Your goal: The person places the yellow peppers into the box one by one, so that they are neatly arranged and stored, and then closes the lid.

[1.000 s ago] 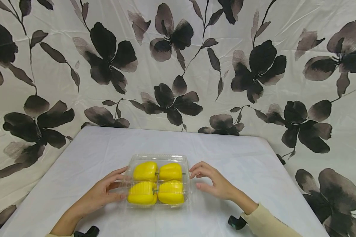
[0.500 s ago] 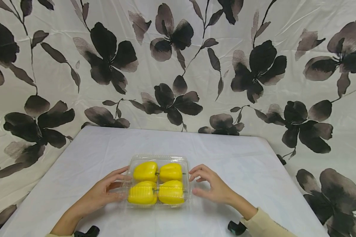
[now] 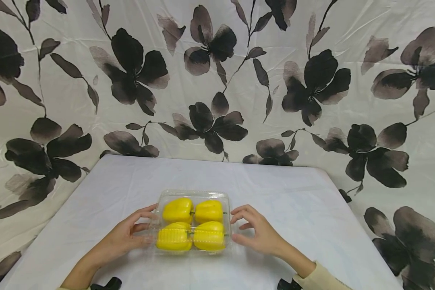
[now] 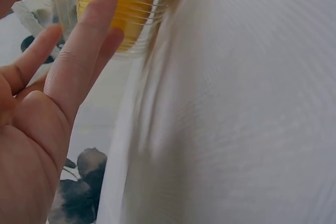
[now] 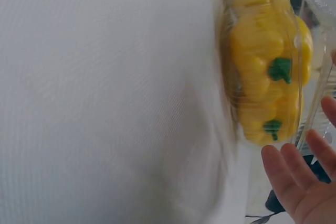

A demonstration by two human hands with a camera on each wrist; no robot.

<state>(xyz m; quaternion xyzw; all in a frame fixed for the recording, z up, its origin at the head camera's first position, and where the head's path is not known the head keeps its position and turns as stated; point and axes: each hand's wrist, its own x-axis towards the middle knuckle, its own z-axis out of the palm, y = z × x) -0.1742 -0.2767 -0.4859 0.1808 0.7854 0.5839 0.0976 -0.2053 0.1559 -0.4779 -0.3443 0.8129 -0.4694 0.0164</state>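
Note:
A clear plastic clamshell box (image 3: 193,195) sits on the white table with several yellow bell peppers (image 3: 208,211) inside. Its lid (image 5: 319,103) stands a little apart from the base in the right wrist view. Green stems (image 5: 280,69) show through the end wall. My left hand (image 3: 121,235) is at the box's left side, fingertips right at the ribbed wall (image 4: 139,19) in the left wrist view, fingers extended. On the other side my right hand (image 3: 259,231) has its loosely bent fingertips close to the right edge, holding nothing.
The white cloth-covered table (image 3: 130,173) reaches back to a floral backdrop (image 3: 257,92). Black wrist devices (image 3: 110,283) show at the bottom of the head view, near both forearms. A beige sleeve (image 3: 320,278) covers the right forearm.
The right hand has moved slightly down and toward the box. A ribbed plastic edge over the front peppers has shifted toward me. The left hand has barely moved.

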